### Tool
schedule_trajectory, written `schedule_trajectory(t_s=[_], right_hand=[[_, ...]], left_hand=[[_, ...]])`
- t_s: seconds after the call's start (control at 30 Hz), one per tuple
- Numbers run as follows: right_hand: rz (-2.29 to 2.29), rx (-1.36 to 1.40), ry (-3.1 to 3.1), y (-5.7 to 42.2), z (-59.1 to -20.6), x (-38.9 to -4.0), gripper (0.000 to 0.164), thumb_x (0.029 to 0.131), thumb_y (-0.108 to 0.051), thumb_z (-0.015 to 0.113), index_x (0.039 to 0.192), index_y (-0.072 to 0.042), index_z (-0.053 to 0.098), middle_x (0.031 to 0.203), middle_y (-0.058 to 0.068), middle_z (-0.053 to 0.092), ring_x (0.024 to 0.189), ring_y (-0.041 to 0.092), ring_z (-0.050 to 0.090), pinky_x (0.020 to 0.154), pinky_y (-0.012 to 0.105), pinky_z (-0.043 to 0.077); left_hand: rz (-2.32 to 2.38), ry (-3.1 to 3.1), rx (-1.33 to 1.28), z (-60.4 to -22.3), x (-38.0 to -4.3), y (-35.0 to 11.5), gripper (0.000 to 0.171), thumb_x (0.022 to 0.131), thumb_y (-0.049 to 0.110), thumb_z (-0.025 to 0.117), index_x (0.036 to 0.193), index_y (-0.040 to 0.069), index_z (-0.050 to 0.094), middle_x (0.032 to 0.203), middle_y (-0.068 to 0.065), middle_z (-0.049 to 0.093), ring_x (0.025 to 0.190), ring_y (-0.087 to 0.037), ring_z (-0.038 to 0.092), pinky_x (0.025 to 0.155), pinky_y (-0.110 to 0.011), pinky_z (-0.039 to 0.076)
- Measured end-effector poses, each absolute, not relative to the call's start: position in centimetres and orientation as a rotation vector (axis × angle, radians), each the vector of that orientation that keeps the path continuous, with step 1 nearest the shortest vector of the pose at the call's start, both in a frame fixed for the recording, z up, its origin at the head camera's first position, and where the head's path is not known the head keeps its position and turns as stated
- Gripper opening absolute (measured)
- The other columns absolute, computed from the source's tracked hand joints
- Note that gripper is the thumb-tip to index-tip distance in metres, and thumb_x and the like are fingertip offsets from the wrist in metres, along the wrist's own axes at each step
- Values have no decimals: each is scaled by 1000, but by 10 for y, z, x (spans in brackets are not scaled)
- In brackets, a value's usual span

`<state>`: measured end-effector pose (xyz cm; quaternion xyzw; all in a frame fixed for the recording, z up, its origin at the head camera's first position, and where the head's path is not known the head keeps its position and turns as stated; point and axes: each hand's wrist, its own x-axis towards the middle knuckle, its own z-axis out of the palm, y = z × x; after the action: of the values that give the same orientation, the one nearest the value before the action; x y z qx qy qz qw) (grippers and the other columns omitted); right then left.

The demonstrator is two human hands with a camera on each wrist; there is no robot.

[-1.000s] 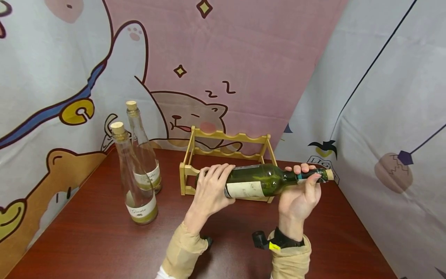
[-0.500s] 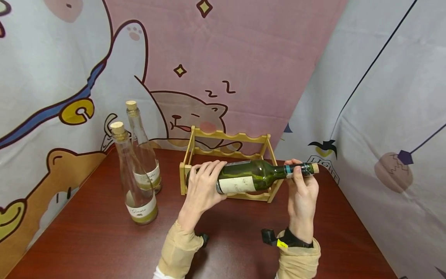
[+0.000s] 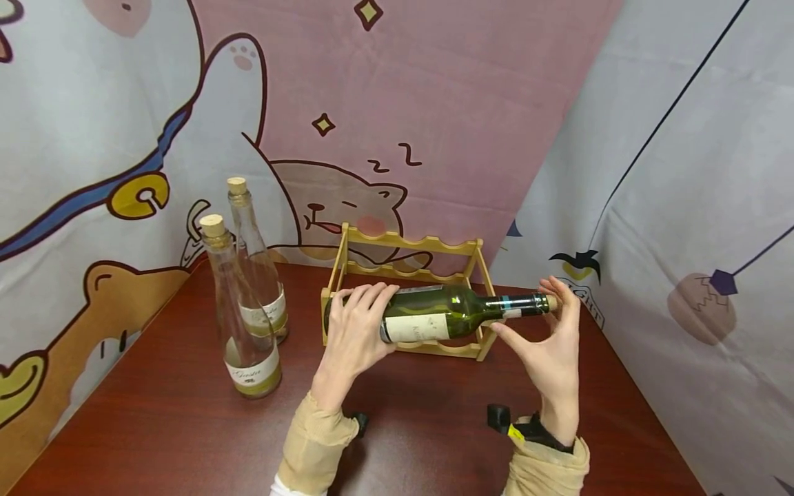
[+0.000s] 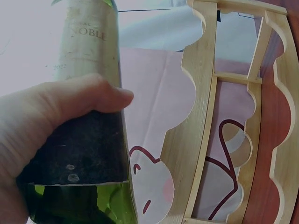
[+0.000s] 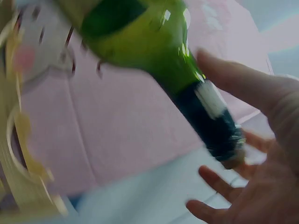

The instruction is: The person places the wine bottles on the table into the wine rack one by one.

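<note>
A green wine bottle point(image 3: 459, 311) with a cream label and a cork lies nearly level in the air, its neck toward the right. My left hand point(image 3: 358, 324) grips it round the base end; the left wrist view shows the thumb point(image 4: 100, 93) across the dark lower part of the label. Around the neck, my right hand point(image 3: 555, 351) is spread, thumb and fingers wide apart with a gap to the glass below. The right wrist view shows its fingers point(image 5: 217, 184) near the cork. Behind and below the bottle stands a wooden wine rack point(image 3: 409, 241), partly hidden.
Two clear corked bottles, a nearer one point(image 3: 251, 344) and a farther one point(image 3: 263, 282), stand upright on the left of the dark red table point(image 3: 422, 420). A printed cloth point(image 3: 459, 124) hangs behind the rack, with a pale cloth point(image 3: 701, 227) along the right.
The wine bottle has moved left with my left hand and sits closer over the rack. My right hand has loosened from its neck and spread its fingers, moving right.
</note>
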<state>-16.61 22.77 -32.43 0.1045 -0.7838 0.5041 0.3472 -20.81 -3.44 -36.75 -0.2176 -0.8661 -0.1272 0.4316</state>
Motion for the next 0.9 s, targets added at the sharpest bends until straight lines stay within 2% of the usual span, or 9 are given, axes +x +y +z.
schedule_trajectory(t_s=[0.1, 0.17, 0.23, 0.27, 0.53, 0.77, 0.9], right_hand=[[809, 295, -2145, 228, -323, -165, 93, 52, 1, 90, 134, 0, 45, 133, 21, 43, 127, 36, 35, 113, 42, 26], [592, 301, -2166, 227, -322, -165, 90, 49, -1, 91, 129, 3, 49, 131, 22, 46, 126, 39, 36, 113, 60, 18], [451, 296, -2176, 225, -322, -165, 86, 48, 0, 91, 125, 4, 52, 128, 21, 51, 125, 40, 40, 112, 68, 11], [395, 283, -2180, 224, -322, -165, 86, 47, 0, 91, 123, 4, 53, 127, 21, 53, 124, 39, 43, 113, 69, 7], [234, 299, -2170, 214, -326, -168, 74, 46, 4, 88, 114, 2, 60, 111, 19, 65, 108, 35, 58, 118, 59, 7], [203, 318, -2286, 207, -331, -172, 66, 50, 8, 83, 112, 2, 61, 109, 17, 66, 109, 34, 59, 118, 59, 8], [203, 341, -2331, 206, -335, -176, 63, 50, 13, 76, 110, 1, 61, 108, 16, 66, 108, 34, 58, 117, 60, 14]], left_hand=[[-296, -2155, -537, -367, -208, -36, 91, 37, 36, 93, 120, 16, 61, 113, -3, 68, 103, -22, 61, 85, -47, 46], [-284, -2148, -537, -367, -208, -36, 90, 37, 35, 93, 119, 17, 61, 112, -2, 68, 102, -22, 61, 85, -47, 46], [-274, -2141, -538, -367, -208, -36, 90, 37, 34, 93, 119, 17, 61, 112, -2, 68, 102, -22, 62, 85, -46, 46], [-270, -2137, -539, -366, -208, -36, 89, 37, 33, 93, 119, 17, 61, 112, -2, 68, 102, -22, 62, 85, -46, 46], [-214, -2123, -551, -366, -207, -33, 88, 37, 32, 93, 118, 18, 62, 110, -1, 68, 101, -21, 61, 86, -45, 46], [-167, -2104, -574, -366, -208, -29, 81, 41, 26, 90, 117, 19, 63, 108, 0, 69, 100, -21, 62, 86, -43, 46], [-141, -2091, -587, -366, -208, -28, 80, 40, 25, 90, 116, 19, 63, 107, 1, 68, 99, -20, 62, 86, -43, 46]])
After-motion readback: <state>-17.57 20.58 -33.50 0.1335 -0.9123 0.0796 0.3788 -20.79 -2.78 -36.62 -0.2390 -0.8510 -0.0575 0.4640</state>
